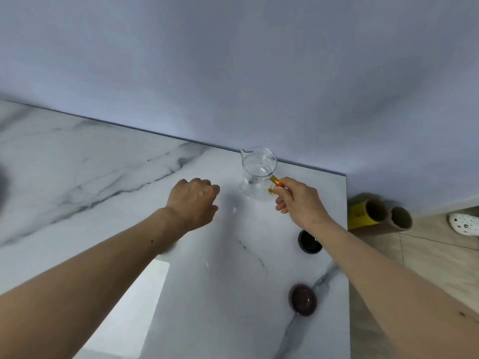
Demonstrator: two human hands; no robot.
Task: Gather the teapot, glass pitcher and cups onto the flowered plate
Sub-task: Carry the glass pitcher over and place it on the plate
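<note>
Your glass pitcher [258, 171] stands upright at the far edge of the marble table [108, 177], close to the wall, and looks clear inside, with no liquid you can make out. Nearer you along the right side sit a dark cup [309, 242] and a rounded dark reddish cup [303, 299], well apart from each other. Your right hand [300, 202] pinches the pitcher's amber handle [275, 183] between thumb and fingers. Your left hand [193, 203] hovers just left of the pitcher with fingers curled loosely under, holding nothing. Cardboard tubes [381, 215] lie on the floor beyond the table.
</note>
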